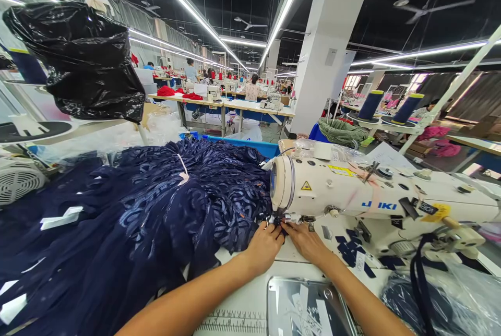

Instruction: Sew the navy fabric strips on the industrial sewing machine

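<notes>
A white sewing machine stands in front of me, its needle end on the left. My left hand is at the needle area, fingers curled on a bit of dark navy fabric. From the right, my right hand pinches the same fabric by the presser foot, its fingertips close to the left hand's. The fingertips and needle are partly hidden. A large heap of navy garments with shiny patterned parts spreads left of the machine, a pale tie lying on top.
Below my hands sits a metal tray with white labels, beside a printed ruler. Small navy strips lie under the machine arm. A black plastic bag hangs at left; navy thread cones stand at right. People work at tables behind.
</notes>
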`<state>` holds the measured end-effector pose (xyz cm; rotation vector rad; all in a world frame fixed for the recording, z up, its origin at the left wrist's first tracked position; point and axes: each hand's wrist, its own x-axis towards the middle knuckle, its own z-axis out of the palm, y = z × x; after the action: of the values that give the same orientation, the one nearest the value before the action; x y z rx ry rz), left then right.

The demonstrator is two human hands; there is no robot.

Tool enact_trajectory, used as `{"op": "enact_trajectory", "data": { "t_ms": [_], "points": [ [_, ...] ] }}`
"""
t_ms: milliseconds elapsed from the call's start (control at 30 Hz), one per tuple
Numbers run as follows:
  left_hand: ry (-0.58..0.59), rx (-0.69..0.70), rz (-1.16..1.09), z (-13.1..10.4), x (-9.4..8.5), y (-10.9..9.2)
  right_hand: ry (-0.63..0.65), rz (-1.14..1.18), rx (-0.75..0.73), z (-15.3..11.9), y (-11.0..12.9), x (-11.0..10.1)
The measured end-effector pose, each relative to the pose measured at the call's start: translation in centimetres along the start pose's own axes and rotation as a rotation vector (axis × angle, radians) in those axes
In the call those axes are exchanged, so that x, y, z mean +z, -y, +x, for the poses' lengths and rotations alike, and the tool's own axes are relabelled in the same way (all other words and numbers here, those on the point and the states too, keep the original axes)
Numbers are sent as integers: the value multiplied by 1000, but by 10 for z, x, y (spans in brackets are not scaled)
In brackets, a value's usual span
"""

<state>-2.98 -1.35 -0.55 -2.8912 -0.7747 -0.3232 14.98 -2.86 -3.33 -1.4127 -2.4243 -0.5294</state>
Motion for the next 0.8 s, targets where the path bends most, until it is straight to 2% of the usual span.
{"op": "enact_trajectory", "data": {
  "t_ms": [200, 367, 533, 667, 800],
  "points": [
    [-57, -3, -29, -4, 4, 0, 4, 11, 10, 2, 0, -3],
    [-21, 57, -113, -9, 2, 15, -23, 96, 63, 2, 2, -4],
    [-15, -63, -145, -9, -2, 32, -65, 191, 23, 1, 9, -7],
    [-79, -78, -159, -8, -3, 30, -58, 213, 27, 1, 13, -8],
    [-79, -64, -154, -7, -4, 27, -65, 300, 63, 0, 10, -7]
  ]
}}
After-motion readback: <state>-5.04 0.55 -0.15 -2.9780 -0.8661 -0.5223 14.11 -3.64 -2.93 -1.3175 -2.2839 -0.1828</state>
